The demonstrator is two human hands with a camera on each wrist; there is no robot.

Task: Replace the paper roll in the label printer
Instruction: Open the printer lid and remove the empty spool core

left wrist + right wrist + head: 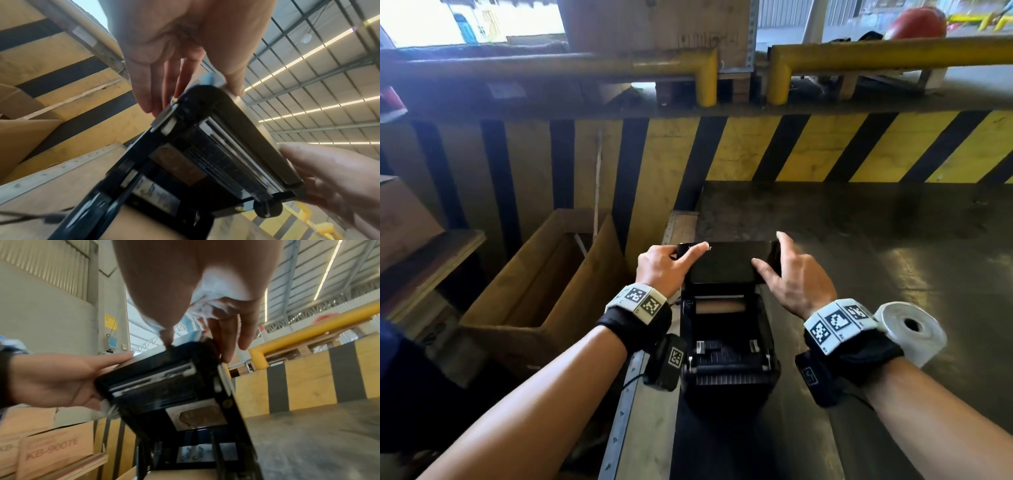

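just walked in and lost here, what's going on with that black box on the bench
A person is working on a black label printer at the bench edge. Its lid is raised, with the left hand at the lid's left end and the right hand at its right end. The open bay shows what looks like a brown core at the back. A white paper roll sits on the bench to the right, untouched, so the new roll is not in yet.
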